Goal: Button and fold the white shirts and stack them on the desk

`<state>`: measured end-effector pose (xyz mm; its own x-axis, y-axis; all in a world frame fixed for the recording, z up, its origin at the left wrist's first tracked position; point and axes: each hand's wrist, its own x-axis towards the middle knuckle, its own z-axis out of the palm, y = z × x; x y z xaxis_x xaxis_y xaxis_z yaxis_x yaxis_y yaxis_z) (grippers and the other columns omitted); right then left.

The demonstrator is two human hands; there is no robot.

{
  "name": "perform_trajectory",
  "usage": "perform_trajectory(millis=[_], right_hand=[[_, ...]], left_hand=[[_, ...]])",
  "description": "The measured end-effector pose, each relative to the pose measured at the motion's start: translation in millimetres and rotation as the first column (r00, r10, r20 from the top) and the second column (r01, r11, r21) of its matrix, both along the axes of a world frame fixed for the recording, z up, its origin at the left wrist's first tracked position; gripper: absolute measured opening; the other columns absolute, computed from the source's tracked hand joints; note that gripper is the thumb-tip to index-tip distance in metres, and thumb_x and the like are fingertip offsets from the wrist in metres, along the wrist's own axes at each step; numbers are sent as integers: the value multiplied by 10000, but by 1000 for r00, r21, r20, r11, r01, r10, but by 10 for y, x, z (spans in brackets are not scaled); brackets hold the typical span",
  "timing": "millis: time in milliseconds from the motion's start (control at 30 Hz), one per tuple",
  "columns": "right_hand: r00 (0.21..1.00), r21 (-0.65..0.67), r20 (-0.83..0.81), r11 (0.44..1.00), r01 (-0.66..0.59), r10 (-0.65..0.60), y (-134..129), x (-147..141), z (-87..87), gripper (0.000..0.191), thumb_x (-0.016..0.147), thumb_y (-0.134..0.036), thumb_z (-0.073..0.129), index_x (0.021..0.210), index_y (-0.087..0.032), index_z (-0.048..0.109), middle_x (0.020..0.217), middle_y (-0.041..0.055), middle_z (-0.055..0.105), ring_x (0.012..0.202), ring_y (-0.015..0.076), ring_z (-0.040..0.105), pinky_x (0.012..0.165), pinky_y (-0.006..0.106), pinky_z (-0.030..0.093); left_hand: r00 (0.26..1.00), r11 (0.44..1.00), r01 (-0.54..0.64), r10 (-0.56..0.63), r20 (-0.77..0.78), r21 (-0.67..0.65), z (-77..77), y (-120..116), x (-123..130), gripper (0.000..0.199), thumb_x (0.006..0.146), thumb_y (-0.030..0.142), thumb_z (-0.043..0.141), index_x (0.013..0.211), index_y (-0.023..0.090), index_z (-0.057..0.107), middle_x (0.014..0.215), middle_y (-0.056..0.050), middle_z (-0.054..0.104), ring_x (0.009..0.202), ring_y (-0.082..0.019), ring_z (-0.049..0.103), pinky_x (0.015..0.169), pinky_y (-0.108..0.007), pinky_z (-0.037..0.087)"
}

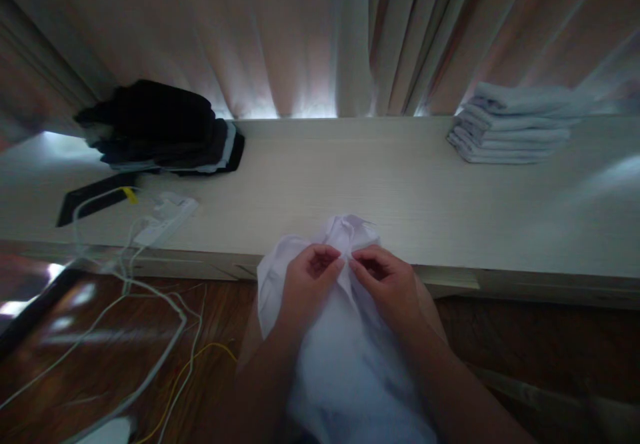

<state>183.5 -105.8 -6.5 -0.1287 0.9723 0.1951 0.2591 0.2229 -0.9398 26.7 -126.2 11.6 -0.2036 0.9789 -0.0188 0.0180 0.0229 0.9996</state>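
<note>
A white shirt-like garment (345,357) lies draped over my lap, its upper end bunched against the front edge of the pale ledge. My left hand (313,277) pinches the cloth near the top between thumb and forefinger. Close beside it, my right hand (385,281) pinches the same garment, the two sets of fingertips almost meeting at a raised fold. Whether a button sits between the fingertips is too small to tell.
Behind the hands runs a long pale ledge (340,171) below curtains (300,37). Dark folded clothes (165,124) are piled at left, white folded clothes (515,127) at right. A power strip (167,217), a dark flat object (95,197) and loose cables (170,337) occupy the left side.
</note>
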Motion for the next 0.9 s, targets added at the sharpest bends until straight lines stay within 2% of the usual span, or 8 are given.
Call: perform_trajectory(millis=[267, 400, 600, 733, 900], right_hand=[[999, -33, 32, 999, -32, 33, 3, 35, 15, 105, 826, -264, 685, 900, -237, 754, 881, 18, 746, 798, 184, 678, 729, 282, 515], [1000, -37, 1, 999, -21, 21, -5, 41, 17, 107, 820, -263, 698, 903, -231, 759, 884, 18, 753, 823, 187, 685, 754, 282, 516], [997, -67, 18, 995, -70, 72, 1, 82, 75, 141, 852, -312, 674, 933, -241, 766, 938, 14, 757, 873, 193, 684, 813, 299, 510], [986, -119, 48, 981, -154, 161, 4, 125, 187, 252, 933, -366, 553, 982, -248, 770, 974, 16, 762, 914, 207, 685, 846, 318, 506], [978, -171, 137, 976, -133, 158, 34, 145, 207, 275, 905, -418, 575, 1015, -269, 778, 990, 38, 769, 905, 242, 700, 815, 354, 536]], left_hand=[[994, 998, -54, 51, 98, 30, -14, 19, -9, 134, 725, 175, 729, 777, 176, 605, 742, 26, 641, 695, -97, 613, 673, -198, 493], [994, 1000, -22, 21, 111, 15, 2, 13, -4, 154, 711, 167, 737, 751, 174, 589, 696, 40, 609, 656, -87, 583, 642, -191, 474], [993, 999, 32, -28, 112, -29, 41, 34, -2, 172, 693, 183, 746, 710, 170, 576, 624, 54, 569, 595, -80, 528, 581, -186, 432], [991, 995, 33, -20, 136, -95, 55, 50, -14, 147, 688, 195, 734, 743, 163, 602, 663, 29, 620, 625, -97, 560, 595, -199, 447], [993, 995, 39, -28, 111, -94, 47, 50, -40, 181, 683, 194, 741, 701, 172, 561, 625, 41, 599, 607, -92, 548, 577, -189, 429]])
